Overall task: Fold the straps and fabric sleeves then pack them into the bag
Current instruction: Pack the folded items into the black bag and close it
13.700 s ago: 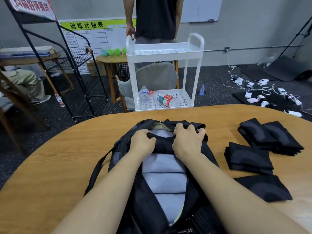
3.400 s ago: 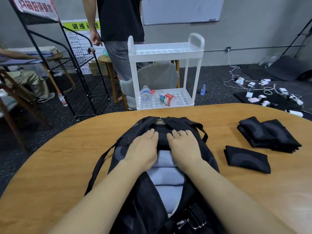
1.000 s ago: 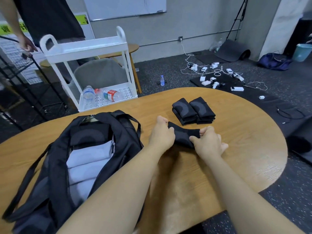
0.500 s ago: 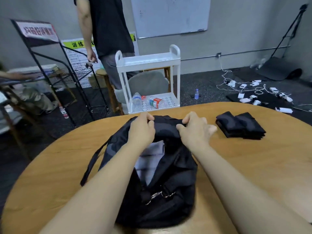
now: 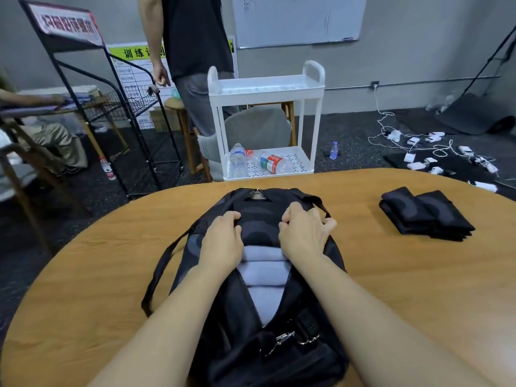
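Note:
An open black bag lies on the round wooden table in front of me. Inside it are folded light grey sleeves and, at the far end, a folded black sleeve. My left hand and my right hand grip the black sleeve at its left and right sides and press it into the bag. A pile of folded black sleeves lies on the table to the right, away from both hands.
A white two-shelf cart with water bottles stands just beyond the table. A person in a black shirt stands behind it. A black wire rack is at the left. Cables and chargers lie on the floor at the right.
Both hands carried a folded black sleeve from the right side of the table to the bag and now push it down inside. Fewer sleeves lie on the table than earlier.

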The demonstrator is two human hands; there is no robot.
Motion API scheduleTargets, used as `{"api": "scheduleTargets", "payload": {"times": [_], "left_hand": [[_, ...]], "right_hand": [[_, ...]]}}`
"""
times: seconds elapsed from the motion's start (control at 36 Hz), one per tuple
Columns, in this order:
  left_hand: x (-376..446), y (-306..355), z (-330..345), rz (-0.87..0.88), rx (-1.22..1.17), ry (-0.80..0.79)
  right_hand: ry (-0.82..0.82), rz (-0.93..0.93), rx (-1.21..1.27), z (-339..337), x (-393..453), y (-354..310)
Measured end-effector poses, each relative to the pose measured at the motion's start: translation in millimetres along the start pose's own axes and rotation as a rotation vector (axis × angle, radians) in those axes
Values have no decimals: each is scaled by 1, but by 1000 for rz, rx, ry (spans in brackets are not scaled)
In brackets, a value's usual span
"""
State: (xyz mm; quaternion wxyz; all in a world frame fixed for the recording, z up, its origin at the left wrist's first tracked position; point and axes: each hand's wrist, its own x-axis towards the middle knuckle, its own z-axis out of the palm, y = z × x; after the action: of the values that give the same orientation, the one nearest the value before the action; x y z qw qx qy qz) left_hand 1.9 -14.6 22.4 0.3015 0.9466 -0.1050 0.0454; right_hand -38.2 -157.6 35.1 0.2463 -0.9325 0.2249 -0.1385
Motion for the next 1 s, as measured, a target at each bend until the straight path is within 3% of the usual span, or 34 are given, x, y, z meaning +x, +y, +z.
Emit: {"api": "scheduleTargets", "payload": {"times": [0.17,0.28,0.39,0.5,0.56,0.69,1.0], "left_hand": [[-1,-11,5,78,163,22],[0,-12,5,270,338,90],[1,-11,4,446,413,-92],[-2,-13,6,389,486,-261],[-2,-13,7,366,497,-287],[-2,-13,11,304,466,-402],[-6,-13,-4,265,431,-420]], "right_hand": [[53,-92,-171,15,5,9],[110,-211,-384,19,5,11],[219,-281,-444,22,5,10],[270,-404,-421,23,-2,13],[215,-480,-432,29,-4,16],[-129,-521,-497,31,-7,22],[-122,-495,-449,19,-9,22]]}}
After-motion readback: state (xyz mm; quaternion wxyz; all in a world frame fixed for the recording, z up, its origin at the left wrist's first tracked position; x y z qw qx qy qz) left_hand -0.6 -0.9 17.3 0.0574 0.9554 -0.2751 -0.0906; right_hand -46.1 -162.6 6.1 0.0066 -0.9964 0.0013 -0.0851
